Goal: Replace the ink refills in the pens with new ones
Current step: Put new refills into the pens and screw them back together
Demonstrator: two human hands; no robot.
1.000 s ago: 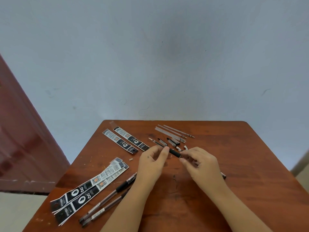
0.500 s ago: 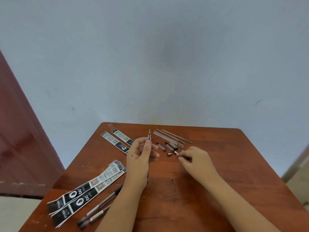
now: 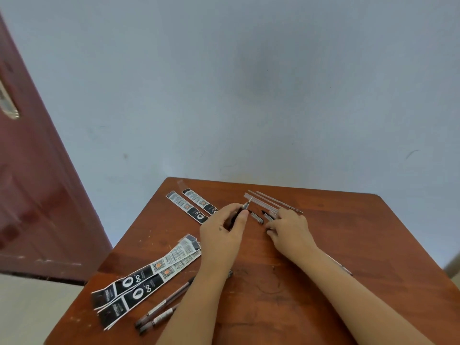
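My left hand grips a pen between thumb and curled fingers, its metal tip pointing up and away from me toward the far edge of the table. My right hand lies low on the table with its fingers reaching into the small loose pen parts just beyond it; whether it has pinched one of them or only touches them I cannot tell, since the fingertips are hidden.

Just past both hands lie several thin refills side by side, near the far edge. To the left of them are two refill packets, and nearer to me two more packets lie overlapping, with two whole pens beside my left forearm.

I judge I am reassembling this pen around its refill, so the step in hand is fetching a matching piece, perhaps a cap. The next move calls for picking out the right small part, bringing it in line with the pen, and fitting it on squarely without bending the tip.
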